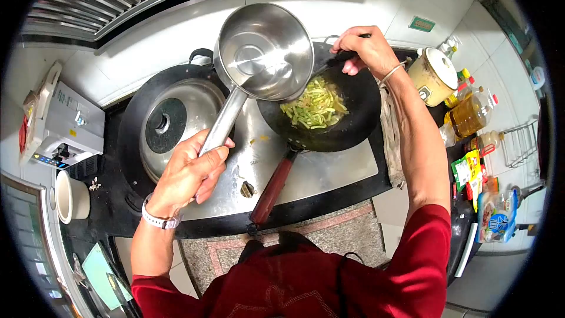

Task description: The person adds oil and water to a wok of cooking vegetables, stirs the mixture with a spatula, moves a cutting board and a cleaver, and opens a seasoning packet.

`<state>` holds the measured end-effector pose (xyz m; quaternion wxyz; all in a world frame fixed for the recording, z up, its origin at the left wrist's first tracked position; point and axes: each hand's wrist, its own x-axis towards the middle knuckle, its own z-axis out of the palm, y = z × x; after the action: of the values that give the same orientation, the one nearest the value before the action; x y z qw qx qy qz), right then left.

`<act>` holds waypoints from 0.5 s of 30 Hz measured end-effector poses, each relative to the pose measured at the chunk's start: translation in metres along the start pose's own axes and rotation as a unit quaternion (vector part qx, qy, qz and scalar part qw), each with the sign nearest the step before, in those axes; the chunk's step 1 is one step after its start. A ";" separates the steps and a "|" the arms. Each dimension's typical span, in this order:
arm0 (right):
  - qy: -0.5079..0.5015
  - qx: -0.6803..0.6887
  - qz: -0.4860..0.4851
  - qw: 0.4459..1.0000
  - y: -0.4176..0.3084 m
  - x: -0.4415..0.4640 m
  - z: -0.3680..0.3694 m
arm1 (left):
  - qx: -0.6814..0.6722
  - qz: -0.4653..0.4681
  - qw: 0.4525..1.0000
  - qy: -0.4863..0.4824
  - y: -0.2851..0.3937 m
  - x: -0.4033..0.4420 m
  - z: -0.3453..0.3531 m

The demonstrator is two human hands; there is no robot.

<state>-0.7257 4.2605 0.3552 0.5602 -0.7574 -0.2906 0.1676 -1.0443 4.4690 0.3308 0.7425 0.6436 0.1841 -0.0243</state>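
The left hand [194, 171] is closed around the handle of a steel saucepan [259, 50], thumb along the top, and holds it up over the stove [344, 168]. The saucepan's bright inside faces the camera, and its rim overlaps the upper left edge of a black wok [362, 121] in this view; whether the two touch cannot be told.

The right hand [369, 53] grips the black handle of a tool [344, 56] above the far side of the wok, fingers curled round it. The tool's far end is hidden, so its kind is unclear.

The wok sits on the right side of the stove, its wooden handle [275, 187] pointing back toward the person. Green strips of food [316, 106] lie heaped in it. To the left stands a large black pan [130, 135] under a steel lid [203, 103] with a dark centre and a knob.

A crumpled cloth [391, 141] lies on the worktop [226, 231] just right of the stove. Beyond it are a cream cooker [429, 82], an oil bottle [471, 113] and some packets [471, 176]. At the far left are a white machine [70, 123], a white tub [74, 197] and a pale green board [103, 274].
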 end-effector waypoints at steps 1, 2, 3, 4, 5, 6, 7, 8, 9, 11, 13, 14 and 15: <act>-0.028 0.000 0.001 1.000 -0.004 0.000 0.001 | 0.002 -0.001 1.000 0.001 0.001 -0.001 0.000; -0.056 -0.001 0.001 0.998 -0.007 -0.001 0.002 | 0.003 -0.002 1.000 0.001 0.001 -0.002 0.000; -0.084 -0.002 0.001 0.996 -0.009 -0.001 0.001 | 0.004 -0.003 1.000 0.001 0.002 -0.003 0.000; -0.096 -0.027 0.011 0.995 -0.007 0.000 -0.001 | 0.007 -0.003 1.000 0.003 0.002 -0.003 -0.001; -0.093 -0.058 0.023 0.994 -0.004 0.001 -0.003 | 0.010 -0.003 1.000 0.007 0.000 -0.003 -0.002; -0.091 -0.089 0.035 0.991 0.000 0.001 -0.005 | 0.012 -0.003 1.000 0.011 -0.001 -0.004 -0.002; -0.089 -0.121 0.047 0.988 0.001 0.002 -0.006 | 0.011 -0.007 1.000 0.013 -0.001 -0.006 -0.002; -0.087 -0.119 0.038 0.988 -0.001 0.001 -0.007 | 0.010 -0.008 1.000 0.016 0.000 -0.006 -0.001; -0.052 -0.111 0.033 0.992 -0.004 0.001 -0.006 | 0.008 -0.011 1.000 0.020 0.000 -0.007 -0.001; 0.017 -0.094 0.028 0.995 -0.009 -0.003 -0.003 | 0.002 -0.007 1.000 0.018 -0.002 -0.006 -0.002; 0.128 -0.007 0.025 0.991 0.016 0.006 0.006 | 0.004 -0.001 1.000 0.023 -0.004 -0.007 -0.001; 0.175 0.028 0.013 0.984 0.032 0.009 0.014 | 0.004 -0.002 1.000 0.025 -0.004 -0.006 -0.001; 0.222 0.064 0.000 0.973 0.040 0.009 0.020 | 0.004 -0.002 1.000 0.026 -0.004 -0.006 0.000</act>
<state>-0.7203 4.2724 0.3116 0.6581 -0.7383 -0.1474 0.0135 -1.0511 4.4675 0.3289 0.7345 0.6468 0.2048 -0.0102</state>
